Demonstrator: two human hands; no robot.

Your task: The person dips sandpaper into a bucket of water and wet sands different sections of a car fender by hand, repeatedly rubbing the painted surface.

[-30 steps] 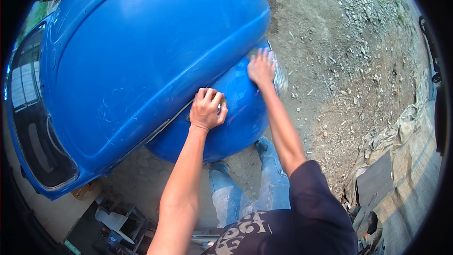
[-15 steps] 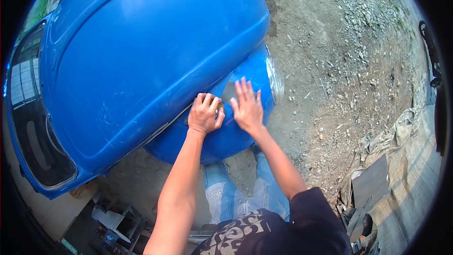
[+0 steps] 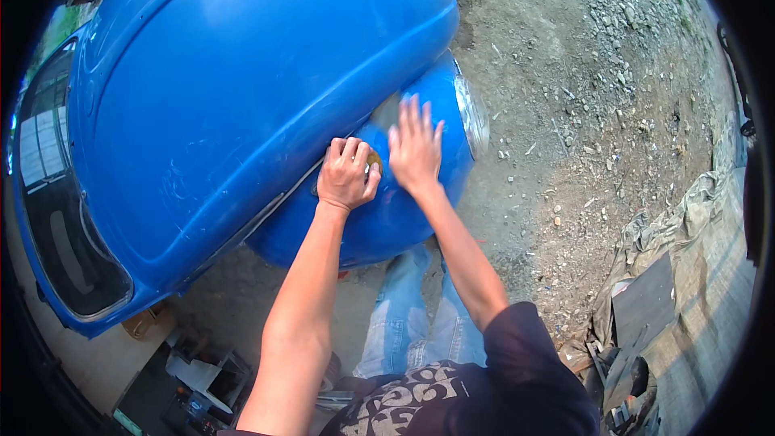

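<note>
A blue, rounded car fender (image 3: 355, 230) lies in front of me beside the raised curve of the blue hood (image 3: 258, 81). My left hand (image 3: 345, 173) is closed, fingers curled, by the seam between hood and fender. A small round yellowish-brown thing (image 3: 374, 162) shows against its thumb side; most of it is hidden and I cannot make out its kind. Fingers stretched, my right hand (image 3: 416, 149) lies flat over the fender near a dull grey patch (image 3: 386, 113). Just beyond it, at the fender's front, is the clear headlight (image 3: 471, 113).
The car's windshield (image 3: 64, 194) is at the far left. Gravelly ground (image 3: 581, 113) spreads to the right, with a crumpled tarp (image 3: 702, 274) and a dark flat panel (image 3: 646, 299). Lower left, assorted gear (image 3: 202, 387) crowds near my left arm.
My right hand has shifted a little forward over the fender. The left hand stays curled by the seam. The whole view has tilted slightly, moving the car up in the picture.
</note>
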